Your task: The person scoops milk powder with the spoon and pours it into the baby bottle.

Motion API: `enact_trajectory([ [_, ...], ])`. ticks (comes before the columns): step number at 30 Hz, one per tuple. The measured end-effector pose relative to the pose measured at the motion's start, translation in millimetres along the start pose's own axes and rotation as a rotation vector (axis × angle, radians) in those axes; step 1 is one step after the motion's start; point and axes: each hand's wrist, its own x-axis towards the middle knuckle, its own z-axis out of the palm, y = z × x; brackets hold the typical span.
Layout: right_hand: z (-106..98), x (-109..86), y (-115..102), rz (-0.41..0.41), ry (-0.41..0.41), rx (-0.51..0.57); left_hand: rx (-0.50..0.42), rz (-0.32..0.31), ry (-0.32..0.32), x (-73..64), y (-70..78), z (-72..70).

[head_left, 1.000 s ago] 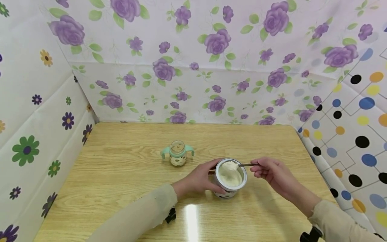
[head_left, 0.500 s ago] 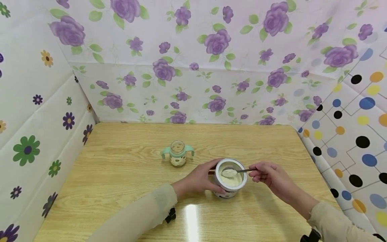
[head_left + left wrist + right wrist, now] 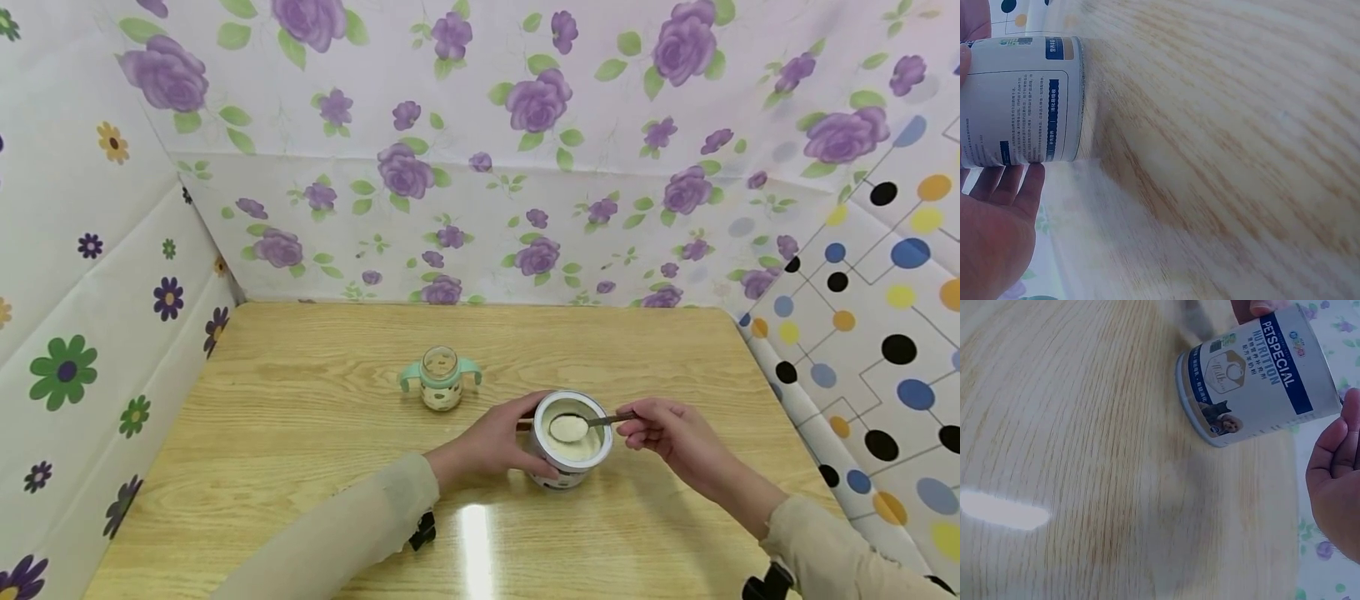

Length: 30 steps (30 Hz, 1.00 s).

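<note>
A white can of pet milk powder (image 3: 564,478) stands on the table, its top uncovered and pale powder (image 3: 576,452) inside. My left hand (image 3: 497,438) grips the can from the left side, fingers behind and thumb in front. In the right wrist view, the can's label (image 3: 1272,369) reads PETSPECIAL NUTRITION. My right hand (image 3: 675,433) pinches the handle of a metal spoon (image 3: 602,421) to the right of the can. The spoon's bowl lies within the can's mouth and carries a fairly level scoop of powder.
Behind and left of the can stands a lidless baby bottle (image 3: 441,393) with two mint-green handles and pale contents. The wooden table (image 3: 300,400) meets a purple-flowered cloth (image 3: 465,200) at the back. Patterned cloths rise at both sides.
A second ago the spoon bore a tall heap of powder near the can's far rim. My right hand has lowered it slightly, and the powder on it is flatter. My left hand has stayed put.
</note>
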Motion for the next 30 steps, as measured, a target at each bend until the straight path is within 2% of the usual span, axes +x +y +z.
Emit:
enact_trajectory([
  [8,0.9,1.8,-3.2,0.053,0.02,0.169,0.007,0.007,0.0,-0.4,-1.5,-0.8],
  [13,0.3,2.3,0.7,0.078,0.01,0.178,0.006,0.014,-0.001,-1.1,-1.1,-0.7],
  [25,-0.1,2.1,3.2,0.07,0.001,0.188,-0.001,0.02,-0.003,-0.2,-0.8,-0.5],
  [30,0.7,2.3,3.6,0.081,0.007,0.212,-0.016,-0.001,-0.002,-1.0,1.5,-0.3],
])
